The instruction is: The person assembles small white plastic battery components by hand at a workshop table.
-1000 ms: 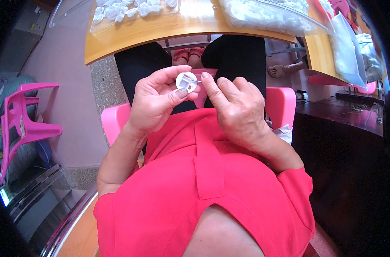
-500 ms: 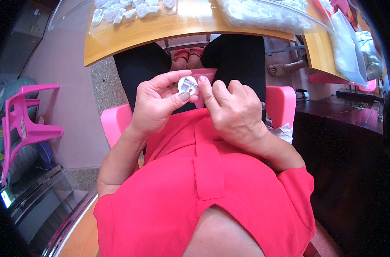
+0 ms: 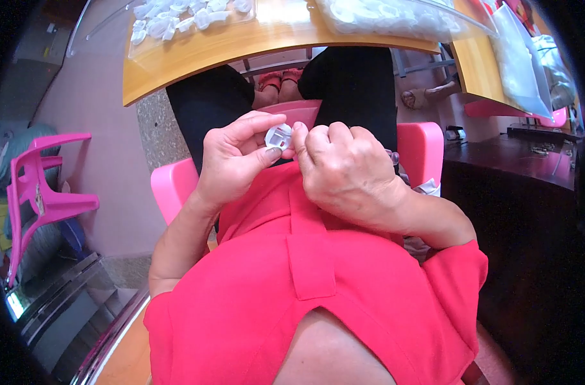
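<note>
Above my lap I hold a small round white plastic part (image 3: 279, 136) with inner ribs and openings. My left hand (image 3: 236, 154) pinches it by the rim between thumb and fingers. Close at its right edge is my right hand (image 3: 344, 163), fingers curled in and the index fingertip at the part. Whatever the right fingers grip, if anything, is hidden behind the knuckles.
Ahead stands a wooden table (image 3: 209, 70) with a clear tray of white plastic pieces (image 3: 170, 19) and a larger heap of white pieces (image 3: 395, 19). A pink chair (image 3: 42, 186) stands at left, a dark cabinet (image 3: 498, 168) at right. Another person's foot (image 3: 427, 96) shows under the table.
The right hand has shifted slightly left, its fingers more curled. A thin greyish piece seen at its fingertip before no longer shows clearly. The left hand keeps its pinch, the part slightly turned.
</note>
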Demonstrator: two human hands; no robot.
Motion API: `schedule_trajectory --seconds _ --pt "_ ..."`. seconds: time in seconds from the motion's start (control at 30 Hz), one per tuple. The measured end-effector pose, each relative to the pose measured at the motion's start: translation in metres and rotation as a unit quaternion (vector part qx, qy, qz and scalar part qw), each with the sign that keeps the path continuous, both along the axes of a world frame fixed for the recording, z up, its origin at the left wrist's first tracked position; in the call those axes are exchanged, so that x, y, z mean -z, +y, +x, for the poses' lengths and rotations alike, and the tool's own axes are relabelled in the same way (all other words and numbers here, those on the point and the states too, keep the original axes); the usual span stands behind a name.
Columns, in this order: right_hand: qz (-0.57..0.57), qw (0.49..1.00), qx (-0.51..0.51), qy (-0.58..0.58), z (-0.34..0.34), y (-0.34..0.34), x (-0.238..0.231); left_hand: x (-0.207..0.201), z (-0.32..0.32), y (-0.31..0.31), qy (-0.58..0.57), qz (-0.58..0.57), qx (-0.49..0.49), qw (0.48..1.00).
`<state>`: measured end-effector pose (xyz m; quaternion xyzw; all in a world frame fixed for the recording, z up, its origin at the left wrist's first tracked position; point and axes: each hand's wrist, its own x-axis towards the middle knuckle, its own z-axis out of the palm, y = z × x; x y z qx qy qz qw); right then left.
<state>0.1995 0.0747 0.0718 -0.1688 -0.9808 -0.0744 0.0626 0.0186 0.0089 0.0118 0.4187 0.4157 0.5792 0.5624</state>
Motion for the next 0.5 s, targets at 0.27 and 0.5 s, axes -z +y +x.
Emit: schedule_trajectory --seconds 0.27,0.5 --pt "-0.016 0.999 0.044 0.011 0.0031 -0.0026 -0.0107 0.0021 -0.0035 0.0070 -0.065 0.037 0.043 0.996" --pt "0.014 0.996 0.077 0.049 0.0045 -0.0093 -0.0098 0.0023 -0.0001 0.0056 -0.068 0.047 0.024 0.996"
